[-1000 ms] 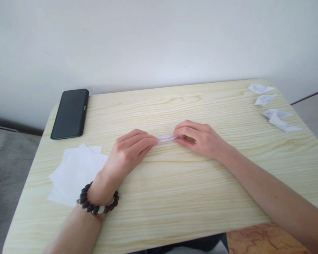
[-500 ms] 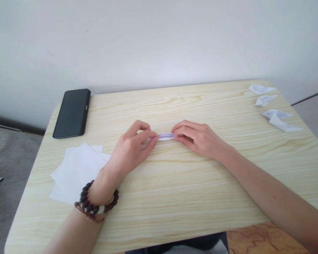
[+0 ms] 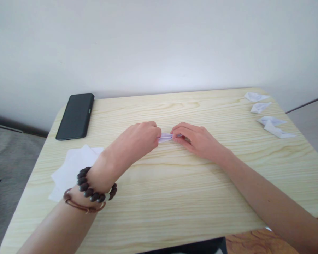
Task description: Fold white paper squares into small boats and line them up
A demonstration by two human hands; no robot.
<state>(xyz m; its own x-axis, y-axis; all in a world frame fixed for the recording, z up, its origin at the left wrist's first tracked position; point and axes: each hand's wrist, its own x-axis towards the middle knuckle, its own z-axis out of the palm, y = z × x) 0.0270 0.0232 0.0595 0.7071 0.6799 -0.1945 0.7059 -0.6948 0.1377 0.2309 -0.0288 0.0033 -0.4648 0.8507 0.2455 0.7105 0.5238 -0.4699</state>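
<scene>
A narrow folded strip of white paper [image 3: 164, 137] with a lilac tint stretches between my two hands over the middle of the table. My left hand [image 3: 137, 139], back turned up and fingers curled, grips its left end; the fingertips and that end are hidden. At the other end, my right hand [image 3: 196, 137] pinches the strip between thumb and fingers. Several small folded paper boats [image 3: 272, 120] lie at the table's far right. Loose white sheets [image 3: 75, 164] sit by my left forearm, partly covered by it.
A black phone-like device [image 3: 75, 116] lies at the back left of the wooden table [image 3: 159, 197]. Behind the table stands a white wall [image 3: 159, 46]. Something dark [image 3: 190, 247] shows below the front edge.
My left hand has rolled over from a thumb-and-finger pinch, so its back now faces up. The right hand keeps its hold. The view has shifted slightly.
</scene>
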